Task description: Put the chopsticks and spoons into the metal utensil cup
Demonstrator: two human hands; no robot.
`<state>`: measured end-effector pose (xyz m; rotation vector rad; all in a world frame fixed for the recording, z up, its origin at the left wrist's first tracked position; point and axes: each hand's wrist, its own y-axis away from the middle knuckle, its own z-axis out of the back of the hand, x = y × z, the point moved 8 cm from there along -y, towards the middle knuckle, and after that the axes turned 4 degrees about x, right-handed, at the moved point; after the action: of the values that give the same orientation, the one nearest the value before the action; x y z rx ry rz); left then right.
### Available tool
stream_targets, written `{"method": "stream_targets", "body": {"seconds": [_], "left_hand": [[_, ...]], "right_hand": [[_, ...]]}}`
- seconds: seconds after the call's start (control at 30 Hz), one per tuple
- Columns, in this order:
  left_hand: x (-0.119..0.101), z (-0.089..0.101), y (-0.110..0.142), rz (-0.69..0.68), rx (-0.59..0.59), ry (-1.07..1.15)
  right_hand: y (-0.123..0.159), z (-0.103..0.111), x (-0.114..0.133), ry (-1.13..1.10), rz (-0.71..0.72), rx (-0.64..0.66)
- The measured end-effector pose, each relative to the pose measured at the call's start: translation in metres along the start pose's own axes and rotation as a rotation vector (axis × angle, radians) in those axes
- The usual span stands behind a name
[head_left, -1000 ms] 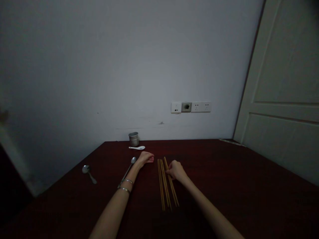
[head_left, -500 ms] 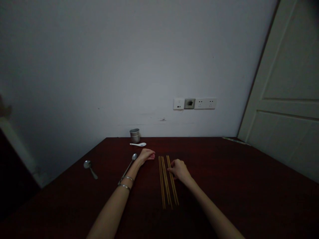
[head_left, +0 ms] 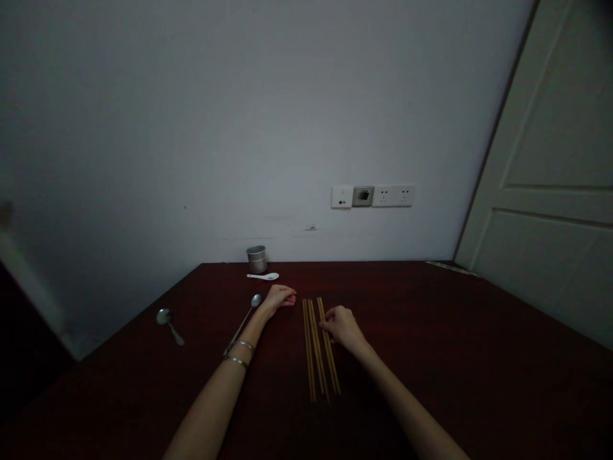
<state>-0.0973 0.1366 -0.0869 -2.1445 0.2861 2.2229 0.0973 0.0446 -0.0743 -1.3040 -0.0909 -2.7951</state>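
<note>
Several wooden chopsticks (head_left: 315,348) lie side by side on the dark red table, pointing away from me in loose pairs. At the rightmost pair, my right hand (head_left: 343,326) has its thumb and fingers pinched on the sticks near their upper half. My left hand (head_left: 279,299) rests on the table left of the chopsticks, its fingers curled together; whether anything is inside cannot be seen. Beside the left forearm lies a long-handled metal spoon (head_left: 255,300), its handle partly behind the bangled wrist.
A metal cup (head_left: 257,259) stands near the wall, with a white spoon (head_left: 269,276) in front of it. Another metal spoon (head_left: 164,316) lies at the left. The table (head_left: 421,332) meets a wall with sockets (head_left: 393,196); a door (head_left: 550,211) is at the right.
The whole view has shifted slightly, so everything sits a little further left and higher. Both hands keep nearly the same places relative to the chopsticks.
</note>
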Motion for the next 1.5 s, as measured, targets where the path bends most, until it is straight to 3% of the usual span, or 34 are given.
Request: {"method": "stream_targets", "body": {"seconds": [0.77,1.07,1.27,1.5], "left_hand": [[-0.001,-0.001,0.002,-0.016,0.011,-0.027],[-0.004,-0.002,0.004,-0.024,0.002,-0.028],[-0.003,-0.004,0.004,-0.038,-0.007,-0.073],[-0.003,-0.007,0.005,-0.060,-0.093,-0.154]], "right_hand": [[-0.001,0.001,-0.003,-0.025,0.000,0.007],[-0.003,0.052,0.009,0.355,0.050,-0.235],[-0.029,0.045,0.004,0.592,0.240,-0.267],[-0.042,0.038,-0.016,0.602,0.291,-0.259]]}}
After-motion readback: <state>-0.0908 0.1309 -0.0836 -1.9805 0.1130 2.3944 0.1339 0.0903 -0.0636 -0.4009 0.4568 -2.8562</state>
